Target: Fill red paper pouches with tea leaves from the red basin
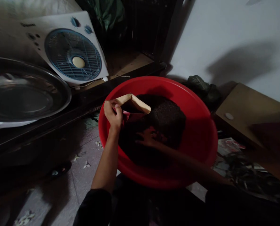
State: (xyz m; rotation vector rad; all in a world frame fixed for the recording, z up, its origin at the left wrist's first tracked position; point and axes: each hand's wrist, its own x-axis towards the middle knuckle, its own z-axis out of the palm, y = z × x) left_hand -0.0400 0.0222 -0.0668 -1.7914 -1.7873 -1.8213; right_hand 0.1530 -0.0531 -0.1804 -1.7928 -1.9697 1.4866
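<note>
At frame centre, the left hand [113,114] gripped a paper bag [133,104] (tan) while the right hand [149,138] lay spread on dark grains [168,117] in the red basin [201,131].

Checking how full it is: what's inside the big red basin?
A heap of dark granular material lies inside the round red plastic basin; the basin's floor beneath is covered.

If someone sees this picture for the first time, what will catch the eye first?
First the big red basin in the middle, with a dark heap inside. Over it the left hand grips a tan paper bag, while the right hand lies on the heap. At upper left, a white box fan leans behind a shiny metal tray.
</note>
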